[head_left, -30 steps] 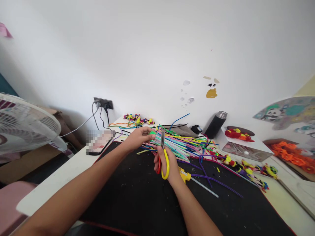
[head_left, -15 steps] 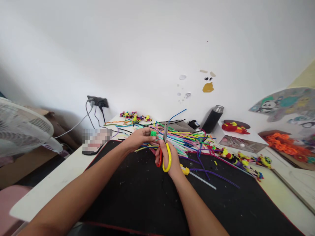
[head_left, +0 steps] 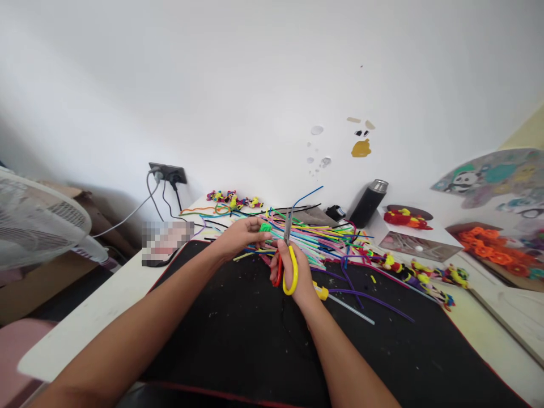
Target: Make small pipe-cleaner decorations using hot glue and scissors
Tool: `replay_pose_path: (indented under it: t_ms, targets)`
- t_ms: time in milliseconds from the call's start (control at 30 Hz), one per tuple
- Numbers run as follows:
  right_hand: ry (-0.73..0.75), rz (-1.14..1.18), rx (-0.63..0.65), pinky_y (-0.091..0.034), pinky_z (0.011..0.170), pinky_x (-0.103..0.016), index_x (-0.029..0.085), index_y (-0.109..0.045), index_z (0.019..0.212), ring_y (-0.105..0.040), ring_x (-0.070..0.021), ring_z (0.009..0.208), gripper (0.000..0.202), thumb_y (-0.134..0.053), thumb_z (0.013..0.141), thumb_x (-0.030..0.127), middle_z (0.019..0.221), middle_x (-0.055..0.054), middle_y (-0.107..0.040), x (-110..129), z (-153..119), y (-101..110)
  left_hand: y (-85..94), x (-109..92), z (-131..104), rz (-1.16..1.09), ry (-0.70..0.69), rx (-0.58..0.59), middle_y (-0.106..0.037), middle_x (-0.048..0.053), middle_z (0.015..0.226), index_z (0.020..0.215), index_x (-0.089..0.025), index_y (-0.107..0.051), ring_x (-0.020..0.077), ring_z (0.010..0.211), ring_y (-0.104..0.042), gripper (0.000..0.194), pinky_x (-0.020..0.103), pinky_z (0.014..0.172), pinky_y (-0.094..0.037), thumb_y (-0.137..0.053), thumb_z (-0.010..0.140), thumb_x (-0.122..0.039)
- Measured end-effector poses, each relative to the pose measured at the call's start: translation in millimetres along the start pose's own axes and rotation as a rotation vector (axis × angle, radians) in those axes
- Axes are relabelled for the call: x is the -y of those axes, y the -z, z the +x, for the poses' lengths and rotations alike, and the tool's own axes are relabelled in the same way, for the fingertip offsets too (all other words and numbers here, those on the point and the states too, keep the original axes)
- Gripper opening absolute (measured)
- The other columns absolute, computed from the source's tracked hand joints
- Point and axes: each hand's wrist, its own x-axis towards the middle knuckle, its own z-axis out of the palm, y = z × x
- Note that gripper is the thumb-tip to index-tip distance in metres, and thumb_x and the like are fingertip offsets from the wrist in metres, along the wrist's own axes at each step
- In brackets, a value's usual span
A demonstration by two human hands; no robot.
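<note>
My left hand (head_left: 243,235) pinches a small green piece (head_left: 265,228), which looks like a coiled pipe cleaner, between thumb and fingers. Scissors (head_left: 290,272) with one yellow and one red handle loop are in my right hand (head_left: 301,275), its fingers around the loops. Their blades point up and away from me, just right of the green piece. Both hands are above a black mat (head_left: 238,323) with a red edge. Behind them lies a loose heap of pipe cleaners (head_left: 314,243) in many colours. A yellow-handled tool (head_left: 321,290) lies right of my right wrist.
Small colourful pipe-cleaner figures (head_left: 425,277) lie at the right, others (head_left: 233,199) by the wall. A black flask (head_left: 369,203) leans beside a white box (head_left: 419,243). A phone (head_left: 168,243), partly blurred, is at the left, near a fan (head_left: 42,221) and wall socket (head_left: 168,173).
The green piece has turned slightly in my left hand's fingers. My right hand and the scissors have shifted very slightly to the right. The view has moved a little.
</note>
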Motion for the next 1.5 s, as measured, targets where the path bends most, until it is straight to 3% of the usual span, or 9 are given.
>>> replay_pose_path:
  t_ms: [100, 233, 367, 533, 733, 867, 1033, 1333, 1500]
  targets:
    - [-0.02, 0.01, -0.007, -0.039, 0.032, -0.019, 0.021, -0.053, 0.088, -0.054, -0.0113, 0.034, 0.057, -0.064, 0.085, 0.077, 0.058, 0.005, -0.059, -4.4, 2.4, -0.1, 0.3, -3.6, -3.2, -0.024, -0.001, -0.031, -0.067, -0.001, 0.076, 0.088, -0.017, -0.07, 0.0131, 0.063, -0.058, 0.04, 0.027, 0.064, -0.046, -0.09, 0.071, -0.047]
    - [-0.024, 0.035, -0.005, -0.038, 0.03, -0.018, 0.02, -0.056, 0.094, -0.054, -0.0109, 0.034, 0.059, -0.062, 0.086, 0.078, 0.057, 0.006, -0.059, -7.5, 3.8, -0.8, 4.8, -4.2, -10.1, -0.09, 0.017, -0.1, -0.069, 0.0, 0.081, 0.099, -0.018, -0.073, 0.0152, 0.068, -0.061, 0.048, 0.028, 0.066, -0.048, -0.092, 0.068, -0.05]
    - [-0.009, 0.032, -0.002, -0.039, 0.031, -0.018, 0.02, -0.056, 0.093, -0.055, -0.0109, 0.035, 0.058, -0.061, 0.087, 0.077, 0.059, 0.005, -0.06, -8.2, 3.0, -1.4, 8.3, -1.3, -17.6, -0.007, 0.014, -0.069, -0.076, 0.007, 0.098, 0.097, -0.018, -0.075, 0.0228, 0.088, -0.069, 0.046, 0.034, 0.08, -0.054, -0.092, 0.069, -0.049]
    - [-0.005, 0.044, 0.031, -0.037, 0.03, -0.018, 0.02, -0.056, 0.096, -0.054, -0.0106, 0.032, 0.06, -0.064, 0.084, 0.078, 0.059, 0.007, -0.059, -12.8, 4.9, -1.5, 2.8, -0.2, -20.6, 0.144, -0.033, -0.11, -0.073, 0.003, 0.09, 0.1, -0.019, -0.066, 0.022, 0.079, -0.069, 0.054, 0.034, 0.07, -0.055, -0.09, 0.067, -0.054]
    - [-0.001, 0.078, 0.045, -0.039, 0.03, -0.019, 0.02, -0.056, 0.099, -0.053, -0.0102, 0.032, 0.059, -0.068, 0.082, 0.075, 0.059, 0.008, -0.058, -13.2, 6.4, 0.0, -5.0, 4.4, -21.6, 0.354, -0.17, -0.148, -0.07, -0.001, 0.084, 0.097, -0.022, -0.064, 0.0207, 0.078, -0.067, 0.041, 0.032, 0.073, -0.053, -0.085, 0.074, -0.047]
    - [0.012, 0.101, 0.056, -0.04, 0.03, -0.019, 0.019, -0.057, 0.099, -0.054, -0.0108, 0.032, 0.058, -0.068, 0.083, 0.074, 0.058, 0.008, -0.058, -10.8, 6.5, 1.2, -12.1, 5.9, -25.0, 0.51, -0.221, -0.081, -0.072, -0.001, 0.083, 0.102, -0.023, -0.069, 0.0205, 0.074, -0.065, 0.026, 0.031, 0.07, -0.049, -0.077, 0.082, -0.037]
    - [0.045, 0.113, 0.082, -0.043, 0.032, -0.018, 0.019, -0.057, 0.101, -0.056, -0.012, 0.033, 0.052, -0.069, 0.085, 0.067, 0.054, 0.009, -0.058, -11.4, 7.1, 3.6, -19.4, 9.5, -27.7, 0.641, -0.278, -0.059, -0.076, 0.002, 0.093, 0.107, -0.024, -0.072, 0.0218, 0.08, -0.067, 0.024, 0.032, 0.074, -0.049, -0.073, 0.085, -0.031]
    - [0.028, 0.174, 0.079, -0.045, 0.033, -0.02, 0.022, -0.053, 0.101, -0.055, -0.0139, 0.032, 0.042, -0.068, 0.089, 0.058, 0.045, 0.009, -0.057, -13.8, 8.7, 5.8, -20.9, 15.0, -27.3, 0.432, -0.244, 0.022, -0.075, 0.003, 0.091, 0.116, -0.023, -0.065, 0.0239, 0.084, -0.072, 0.035, 0.035, 0.076, -0.054, -0.077, 0.086, -0.036]
    - [0.031, 0.265, 0.064, -0.046, 0.032, -0.021, 0.021, -0.054, 0.098, -0.055, -0.0132, 0.033, 0.042, -0.071, 0.087, 0.057, 0.052, 0.008, -0.061, -14.8, 10.7, 5.9, -19.3, 19.3, -29.4, 0.335, -0.262, -0.04, -0.074, 0.003, 0.086, 0.106, -0.022, -0.067, 0.0221, 0.076, -0.071, 0.03, 0.035, 0.071, -0.056, -0.079, 0.084, -0.039]
